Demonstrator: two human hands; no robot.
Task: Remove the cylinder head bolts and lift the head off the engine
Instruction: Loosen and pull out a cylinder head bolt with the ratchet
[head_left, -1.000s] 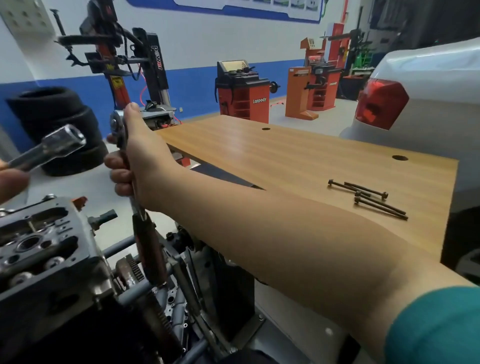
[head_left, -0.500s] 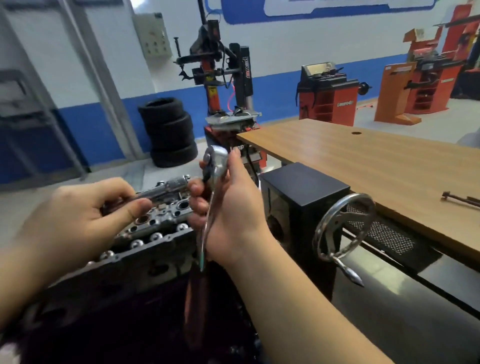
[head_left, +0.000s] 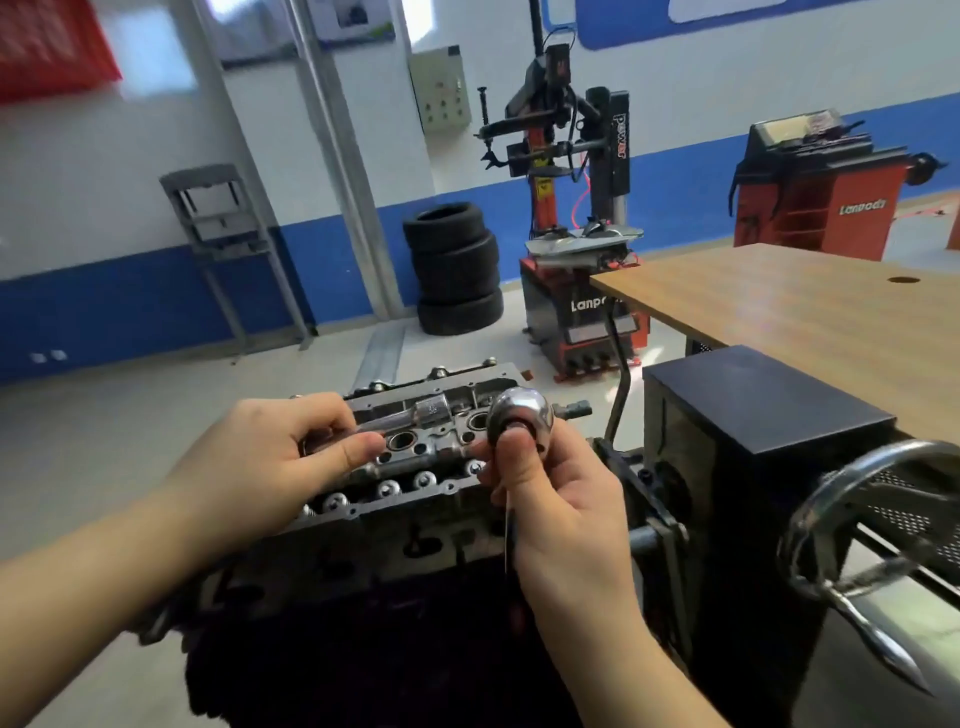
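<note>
Above cylinder head (head_left: 415, 462) | left hand (head_left: 270, 457) fingers pinch socket extension (head_left: 410, 415) | right hand (head_left: 556, 499) grips ratchet (head_left: 519, 415)

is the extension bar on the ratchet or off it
Off. The left hand holds the extension bar apart from the ratchet, gripped by the right hand.

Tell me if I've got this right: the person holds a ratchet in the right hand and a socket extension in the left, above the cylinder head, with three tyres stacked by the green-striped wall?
Nearly. The head view shows the wall stripe is blue, not green. The rest holds: the right hand grips the ratchet, the left hand holds the socket extension above the cylinder head, and three tyres are stacked by that wall.
</note>
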